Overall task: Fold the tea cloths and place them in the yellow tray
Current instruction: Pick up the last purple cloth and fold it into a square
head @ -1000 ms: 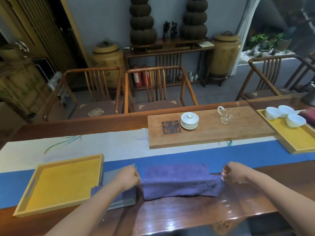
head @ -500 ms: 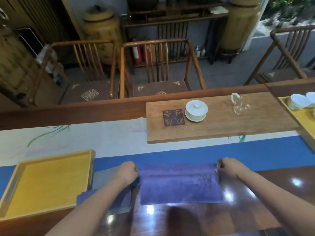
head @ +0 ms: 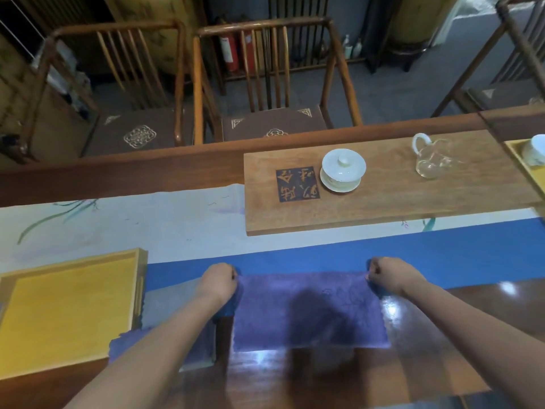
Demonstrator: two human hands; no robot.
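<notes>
Wooden table [head: 295, 379], 2 hands, 1 purple cloth [head: 309, 311]

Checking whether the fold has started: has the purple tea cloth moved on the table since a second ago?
Yes. The purple tea cloth now lies flatter, its far edge on the blue runner; earlier it sat bunched nearer. Left hand and right hand pinch its far corners.

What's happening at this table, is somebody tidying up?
A person is folding tea cloths. The left hand and right hand each pinch a far corner of a purple cloth lying flat at the table's near edge. A grey cloth lies beside it, partly under the left forearm. The yellow tray on the left holds no cloths yet. Further back, a wooden board carries a white lidded cup and a glass pitcher.
</notes>
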